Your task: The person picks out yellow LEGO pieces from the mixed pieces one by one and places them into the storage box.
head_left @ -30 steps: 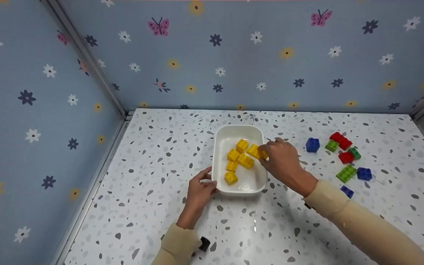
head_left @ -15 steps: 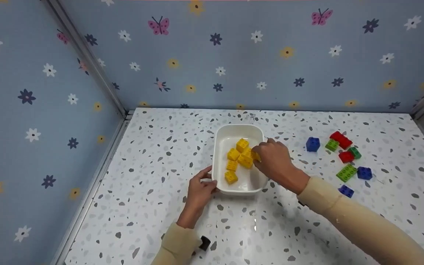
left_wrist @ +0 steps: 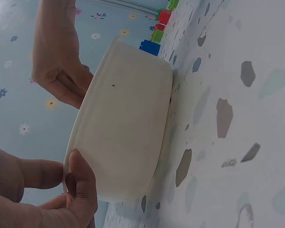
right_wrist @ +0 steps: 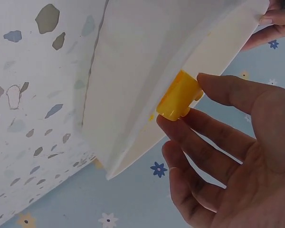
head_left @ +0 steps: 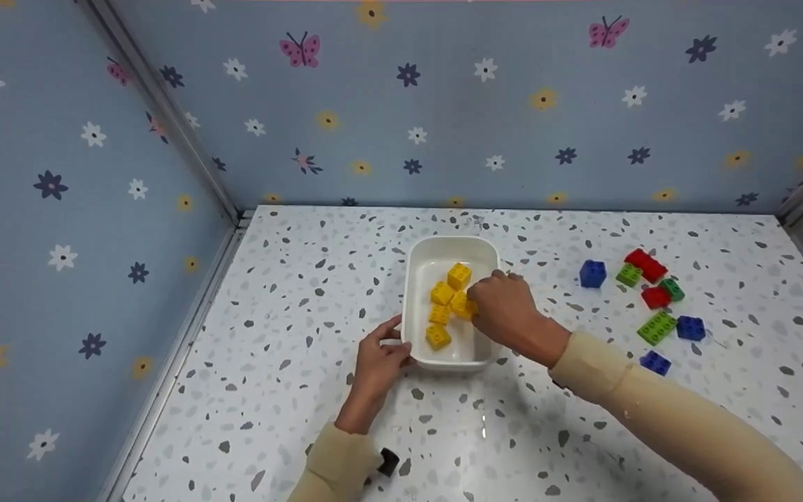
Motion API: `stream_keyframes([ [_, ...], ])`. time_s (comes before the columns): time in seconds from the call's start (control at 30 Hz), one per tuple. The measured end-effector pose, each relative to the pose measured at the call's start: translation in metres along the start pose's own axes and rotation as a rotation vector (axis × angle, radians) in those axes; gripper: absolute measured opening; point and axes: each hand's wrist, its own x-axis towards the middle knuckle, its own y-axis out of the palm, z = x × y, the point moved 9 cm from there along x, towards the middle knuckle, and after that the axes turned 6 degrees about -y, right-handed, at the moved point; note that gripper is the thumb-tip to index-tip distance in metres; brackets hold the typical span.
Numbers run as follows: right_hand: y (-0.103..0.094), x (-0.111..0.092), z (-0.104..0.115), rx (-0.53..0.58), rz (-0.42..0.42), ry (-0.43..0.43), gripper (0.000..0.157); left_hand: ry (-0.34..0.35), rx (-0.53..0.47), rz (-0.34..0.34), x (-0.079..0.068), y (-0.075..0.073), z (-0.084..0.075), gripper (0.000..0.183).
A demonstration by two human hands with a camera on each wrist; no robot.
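Note:
A white plastic tub [head_left: 452, 365] stands on the speckled table with several yellow toy bricks [head_left: 437, 337] lying inside. At its near left corner, my left hand [head_left: 378, 362] pinches the rim, thumb outside, as the left wrist view shows. My right hand [head_left: 511, 310] reaches over the right rim. In the right wrist view it pinches a yellow toy brick [right_wrist: 179, 96] between thumb and fingertips, the studs facing the palm. From the head view, this hand covers most of the held brick and part of the tub's right side.
On the right of the table lie loose toy bricks: a tall blue brick [head_left: 592, 274], a red brick [head_left: 646, 266], a long green brick [head_left: 656, 328], a small blue brick [head_left: 655, 362] and several others. A flower-patterned wall [head_left: 443, 111] rises along the table's back edge.
My right hand has moved left from the tub's right rim, further over the inside, still pinching the yellow brick. The left hand and the tub have stayed in place.

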Motion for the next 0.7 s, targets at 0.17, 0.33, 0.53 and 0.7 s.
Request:
stream_keyframes([
  [0.17,0.004,0.003,0.005,-0.047,0.037,-0.018,0.014,0.023,-0.009,0.013,-0.002,0.0,-0.002,0.054],
  [0.33,0.01,0.006,0.009,-0.088,0.091,-0.025,0.011,0.014,0.01,0.008,-0.001,0.0,0.0,0.054],
  [0.53,0.014,0.009,0.015,-0.117,0.134,-0.03,0.015,0.002,0.015,-0.002,-0.001,0.0,0.001,0.055],
  [0.7,0.018,0.011,0.021,-0.14,0.174,-0.034,0.02,-0.003,0.024,-0.006,0.0,-0.001,0.001,0.055],
])
